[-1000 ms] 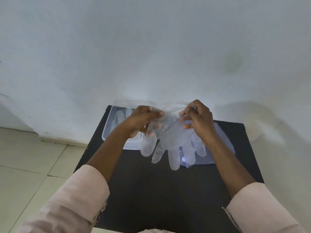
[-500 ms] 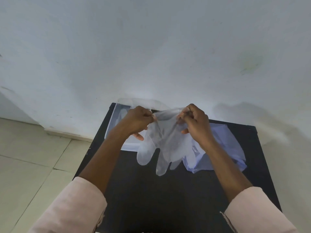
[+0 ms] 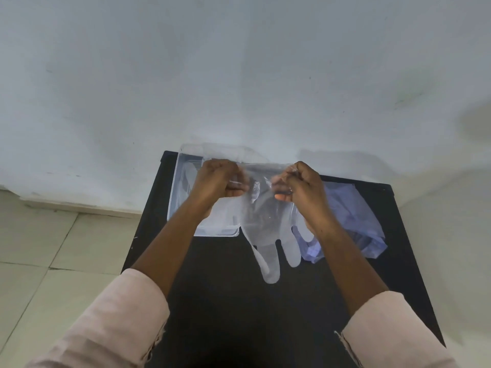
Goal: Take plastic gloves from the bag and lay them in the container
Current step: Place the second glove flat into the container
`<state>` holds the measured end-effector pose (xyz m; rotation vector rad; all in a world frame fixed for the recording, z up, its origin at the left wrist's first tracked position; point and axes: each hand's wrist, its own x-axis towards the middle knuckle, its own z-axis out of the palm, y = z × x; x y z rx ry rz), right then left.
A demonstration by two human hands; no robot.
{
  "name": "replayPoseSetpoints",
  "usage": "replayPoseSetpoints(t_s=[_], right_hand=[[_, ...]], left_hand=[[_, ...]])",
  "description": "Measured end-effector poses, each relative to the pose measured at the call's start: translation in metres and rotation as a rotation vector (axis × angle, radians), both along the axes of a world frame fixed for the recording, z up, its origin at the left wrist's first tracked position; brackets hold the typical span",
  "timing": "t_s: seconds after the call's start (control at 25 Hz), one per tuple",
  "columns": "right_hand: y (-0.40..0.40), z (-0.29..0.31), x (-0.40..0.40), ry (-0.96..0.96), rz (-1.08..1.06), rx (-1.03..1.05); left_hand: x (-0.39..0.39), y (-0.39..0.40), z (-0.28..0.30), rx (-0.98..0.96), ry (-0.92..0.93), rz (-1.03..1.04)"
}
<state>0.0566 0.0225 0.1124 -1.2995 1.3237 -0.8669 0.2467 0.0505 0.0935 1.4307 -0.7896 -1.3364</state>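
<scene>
Nearest the camera, 2 pale pink sleeves (image 3: 111, 322) frame the view, and bare forearms reach forward over the black surface (image 3: 239, 314). Just beyond, the fingertips of a clear plastic glove (image 3: 265, 221) hang down toward the surface without clearly touching it.

Higher up, the left hand (image 3: 218, 181) and the right hand (image 3: 303, 184) each pinch a side of the glove's cuff, fingers (image 3: 236, 185) curled tight on the thin film, and the cuff is drawn taut between them. The glove is therefore in the air, between the 2 hands, in front of the container and the bag.

Behind the left hand sits the clear container (image 3: 183, 208), at the far left corner of the surface, with at least 1 pale glove shape faintly visible inside. Behind the right wrist lies the crumpled bluish bag (image 3: 358, 216), on the far right part of the surface, just beside the container's side.

The step in hand looks like spreading 1 glove flat before laying it down. The next move probably calls for carrying it left and away over the container's rim, then lowering it so the film settles flat rather than folding on itself; such light plastic may cling to the fingers on release.

Past the surface rises a plain whitish wall (image 3: 239, 75). To the left, pale floor tiles (image 3: 39, 248) meet it at a low skirting.
</scene>
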Motion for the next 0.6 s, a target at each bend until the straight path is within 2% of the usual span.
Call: replayPoseSetpoints(t_s=[0.16,0.4,0.52,0.6], right_hand=[[-0.01,-0.003,0.023,-0.025,0.001,0.044],[-0.059,-0.017,0.068,-0.018,0.039,0.117],[-0.093,-0.021,0.095,-0.027,0.066,0.149],[-0.114,-0.02,0.113,0.026,0.099,0.098]], left_hand=[[0.027,-0.01,-0.004,-0.017,-0.075,-0.046],[0.067,-0.049,-0.011,0.06,-0.057,-0.039],[0.085,-0.078,-0.01,0.06,-0.074,0.025],[0.097,-0.097,-0.005,0.037,-0.096,0.098]])
